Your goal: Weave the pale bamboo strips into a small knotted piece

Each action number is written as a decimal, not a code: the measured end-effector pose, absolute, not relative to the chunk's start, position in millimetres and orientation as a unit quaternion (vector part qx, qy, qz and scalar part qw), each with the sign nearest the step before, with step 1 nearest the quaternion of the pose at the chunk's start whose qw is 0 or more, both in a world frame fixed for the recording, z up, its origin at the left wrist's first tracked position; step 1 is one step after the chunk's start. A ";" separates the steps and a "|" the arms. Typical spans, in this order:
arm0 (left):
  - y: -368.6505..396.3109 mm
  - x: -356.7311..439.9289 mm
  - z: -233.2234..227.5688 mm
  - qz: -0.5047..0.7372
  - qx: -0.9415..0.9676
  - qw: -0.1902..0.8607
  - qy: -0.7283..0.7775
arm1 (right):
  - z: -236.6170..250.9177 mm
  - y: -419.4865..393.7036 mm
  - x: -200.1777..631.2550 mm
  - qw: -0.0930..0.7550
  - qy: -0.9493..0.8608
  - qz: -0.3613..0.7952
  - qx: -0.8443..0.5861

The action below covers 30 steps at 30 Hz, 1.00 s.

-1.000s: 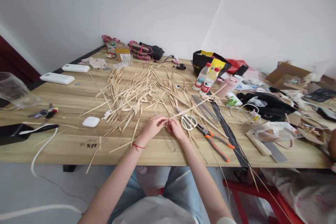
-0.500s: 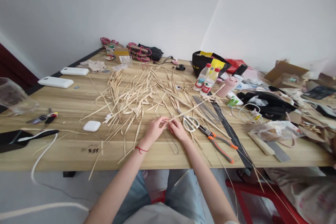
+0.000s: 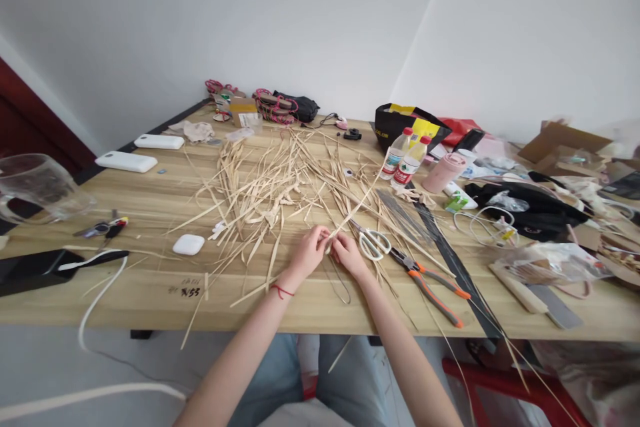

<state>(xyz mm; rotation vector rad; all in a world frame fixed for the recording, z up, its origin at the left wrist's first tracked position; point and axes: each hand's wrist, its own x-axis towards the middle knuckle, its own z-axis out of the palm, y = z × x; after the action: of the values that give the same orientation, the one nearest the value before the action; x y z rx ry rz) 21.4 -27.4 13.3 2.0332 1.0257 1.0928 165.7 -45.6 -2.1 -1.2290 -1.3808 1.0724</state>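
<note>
Near the table edge (image 3: 310,327), both hands (image 3: 327,250) pinch a strip (image 3: 356,208).

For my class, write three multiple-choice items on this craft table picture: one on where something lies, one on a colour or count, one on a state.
1. Where do the scissors lie?
A. just right of the hands
B. beside the glass jug
C. on the floor

2. How many plastic bottles with red caps stand on the table?
A. one
B. two
C. four

3. What are both hands doing?
A. resting flat, apart
B. pinching one straw strip together
C. gripping the pliers

Answers:
1 A, the scissors sit by the right hand.
2 B, two capped bottles stand side by side.
3 B, the left hand and right hand meet on the straw strip, fingers closed on it.
</note>
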 end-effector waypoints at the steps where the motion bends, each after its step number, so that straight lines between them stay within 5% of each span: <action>1: -26.6 21.7 12.5 0.415 0.767 0.301 0.386 | -1.0 -46.0 166.0 0.478 -0.569 0.446 -0.500; 14: -23.7 19.3 15.9 0.408 0.748 0.341 0.398 | 3.3 -47.1 166.6 0.457 -0.579 0.486 -0.469; 30: -26.5 23.8 19.8 0.420 0.784 0.260 0.376 | -0.4 -43.1 168.2 0.467 -0.559 0.508 -0.459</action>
<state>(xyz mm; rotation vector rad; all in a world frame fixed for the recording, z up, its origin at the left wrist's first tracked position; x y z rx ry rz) 23.8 -26.5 19.8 2.1246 1.0176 1.1385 168.2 -43.1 -0.4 -1.1266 -1.3716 1.2462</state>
